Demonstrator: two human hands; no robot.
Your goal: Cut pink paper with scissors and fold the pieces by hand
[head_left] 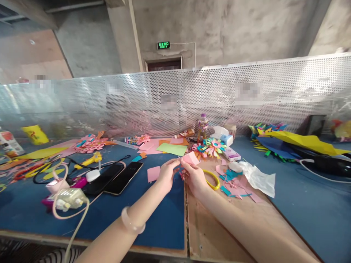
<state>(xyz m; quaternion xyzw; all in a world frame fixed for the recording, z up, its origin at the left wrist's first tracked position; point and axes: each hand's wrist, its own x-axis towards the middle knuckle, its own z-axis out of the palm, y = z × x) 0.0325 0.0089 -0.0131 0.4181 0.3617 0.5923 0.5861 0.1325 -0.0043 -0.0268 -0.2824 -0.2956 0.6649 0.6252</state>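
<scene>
A small piece of pink paper is raised over the table between my two hands. My left hand is closed, its fingertips pinching the paper's left edge. My right hand is closed on the same paper from below and the right. A yellow loop shows just behind my right hand; I cannot tell whether the hand touches it. Something small and reddish between the palms is too hidden to make out. Left of my left hand, a square of pink paper lies flat on the blue tabletop.
Two phones and a tangle of cables and chargers lie to the left. Paper flowers, a drink bottle and green paper stand or lie behind. Paper scraps and a white plastic bag are at right.
</scene>
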